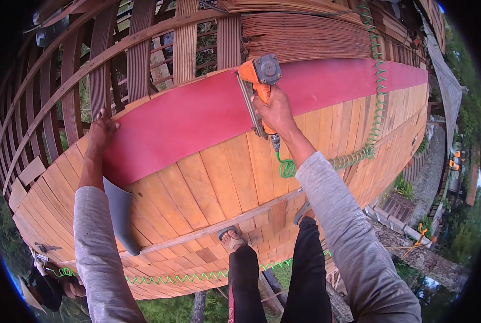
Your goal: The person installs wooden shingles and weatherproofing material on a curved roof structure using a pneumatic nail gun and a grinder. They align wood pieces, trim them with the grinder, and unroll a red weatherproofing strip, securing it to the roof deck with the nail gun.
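Note:
My right hand is wrapped round the grip of an orange air nailer, held over the red sheet. A green coiled air hose runs from the nailer's fitting. The sheet lies as a long strip across the wooden boards. At its left end my left hand grips the upper corner, fingers bent at the edge. Below that hand the end of the sheet curls over and shows its grey underside. Contact between the nailer's tip and the sheet cannot be made out.
Open slats and battens with gaps lie beyond the strip. Stacked thin boards sit at the far side. My feet stand on the sloping boards by a batten. A second green coiled hose crosses below. Another person shows at lower left.

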### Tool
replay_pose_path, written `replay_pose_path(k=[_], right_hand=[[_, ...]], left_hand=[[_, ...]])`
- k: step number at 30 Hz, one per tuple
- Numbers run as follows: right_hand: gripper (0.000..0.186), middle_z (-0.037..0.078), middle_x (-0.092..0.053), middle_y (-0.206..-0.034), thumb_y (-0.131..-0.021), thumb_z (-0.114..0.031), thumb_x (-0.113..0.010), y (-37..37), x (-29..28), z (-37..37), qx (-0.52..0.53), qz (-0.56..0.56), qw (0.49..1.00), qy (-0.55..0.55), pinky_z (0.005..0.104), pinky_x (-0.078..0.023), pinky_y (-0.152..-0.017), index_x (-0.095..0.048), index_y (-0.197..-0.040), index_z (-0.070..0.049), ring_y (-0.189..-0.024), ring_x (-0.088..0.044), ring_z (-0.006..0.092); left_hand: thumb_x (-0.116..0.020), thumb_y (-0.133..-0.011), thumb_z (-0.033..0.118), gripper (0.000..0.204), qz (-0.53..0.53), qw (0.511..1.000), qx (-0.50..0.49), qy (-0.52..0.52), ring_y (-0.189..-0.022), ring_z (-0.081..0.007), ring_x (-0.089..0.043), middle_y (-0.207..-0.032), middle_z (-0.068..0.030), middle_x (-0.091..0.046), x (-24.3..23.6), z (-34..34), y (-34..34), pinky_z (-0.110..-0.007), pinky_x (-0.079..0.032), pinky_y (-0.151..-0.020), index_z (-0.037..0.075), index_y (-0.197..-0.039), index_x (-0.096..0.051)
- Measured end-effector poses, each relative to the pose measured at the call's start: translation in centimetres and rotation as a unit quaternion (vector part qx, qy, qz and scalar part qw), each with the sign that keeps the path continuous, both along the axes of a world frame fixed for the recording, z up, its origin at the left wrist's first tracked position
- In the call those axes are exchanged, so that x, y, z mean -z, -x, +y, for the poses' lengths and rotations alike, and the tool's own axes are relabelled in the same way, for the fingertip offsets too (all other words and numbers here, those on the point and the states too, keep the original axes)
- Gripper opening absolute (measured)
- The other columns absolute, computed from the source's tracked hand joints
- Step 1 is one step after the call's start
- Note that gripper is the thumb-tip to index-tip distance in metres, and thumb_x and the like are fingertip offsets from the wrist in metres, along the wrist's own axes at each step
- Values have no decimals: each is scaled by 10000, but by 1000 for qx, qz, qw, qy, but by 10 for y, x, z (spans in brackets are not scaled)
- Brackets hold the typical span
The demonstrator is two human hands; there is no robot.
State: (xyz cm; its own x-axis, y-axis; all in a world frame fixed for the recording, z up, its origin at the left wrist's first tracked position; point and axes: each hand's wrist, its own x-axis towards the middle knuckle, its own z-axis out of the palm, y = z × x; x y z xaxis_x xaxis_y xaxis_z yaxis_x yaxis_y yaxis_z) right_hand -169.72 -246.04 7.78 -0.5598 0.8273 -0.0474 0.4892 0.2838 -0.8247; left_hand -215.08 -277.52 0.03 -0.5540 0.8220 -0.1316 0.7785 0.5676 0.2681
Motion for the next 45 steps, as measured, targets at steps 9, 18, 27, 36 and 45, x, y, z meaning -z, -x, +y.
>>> replay_pose_path(k=[9, 18, 27, 36, 45], right_hand=[[262, 125, -714, -899, -894, -92, -701, -8, -7, -1, 98, 37, 991, 90, 390, -569, -734, -634, -1127, 8, -790, -711, 244], [175, 1, -589, -802, -975, -28, -647, -10, -14, 0, 60, 55, 992, 96, 268, -465, -483, -587, -1139, -33, -549, -527, 65], [224, 49, -636, -866, -950, -56, -664, -42, -20, 9, 191, 195, 943, 191, 324, -535, -546, -557, -1147, -40, -666, -635, 135], [252, 104, -612, -947, -972, -20, -621, -91, -13, 97, 300, 365, 848, 241, 420, -571, -564, -518, -1202, -37, -685, -612, 200], [251, 96, -623, -965, -975, -20, -617, -80, -6, 111, 297, 348, 839, 293, 408, -574, -581, -548, -1216, -29, -687, -591, 181]], left_hand=[[-743, -923, 236, 727, -26, 998, 10, 57, -1103, -503, -670, -1234, -379, -629, -4, 6, -2, -556, -555, -929, -77, -1488, -408], [-726, -941, 259, 818, -15, 999, -21, 47, -1115, -519, -664, -1266, -368, -634, -13, 13, -16, -590, -545, -947, -78, -1554, -301], [-740, -938, 235, 330, -72, 997, 0, -23, -1326, -518, -527, -1371, -341, -573, 13, -13, 16, -523, -499, -1036, -9, -1151, -684], [-634, -1041, 241, 329, 27, 993, 119, -1, -1420, -486, -413, -1447, -390, -464, 41, -17, 63, -466, -419, -1152, -87, -1016, -651], [-649, -1034, 287, 431, 12, 996, 92, 6, -1426, -504, -431, -1442, -392, -497, 33, -27, 57, -473, -441, -1131, -120, -1173, -635]])
